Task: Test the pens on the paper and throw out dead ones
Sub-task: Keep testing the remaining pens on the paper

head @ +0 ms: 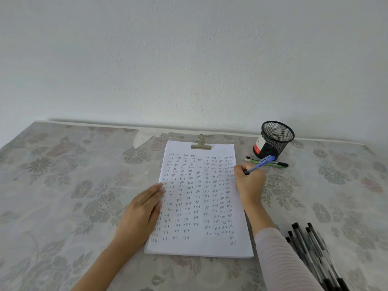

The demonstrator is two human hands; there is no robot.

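Observation:
A white sheet of paper (199,246), filled with rows of the small written word "test", lies under a metal clip (201,142) in the middle of the table. My right hand (251,185) grips a blue pen (261,163) with its tip at the paper's right edge, near the upper rows. My left hand (140,213) lies flat on the paper's left edge, fingers together, holding nothing. Several black pens (312,248) lie in a bundle at the lower right, beside my right sleeve.
A black mesh pen cup (275,141) stands at the back right, with a red-and-white label on its side. A green pen and a black pen (279,164) lie in front of it. A floral cloth (73,185) covers the table, which meets a white wall.

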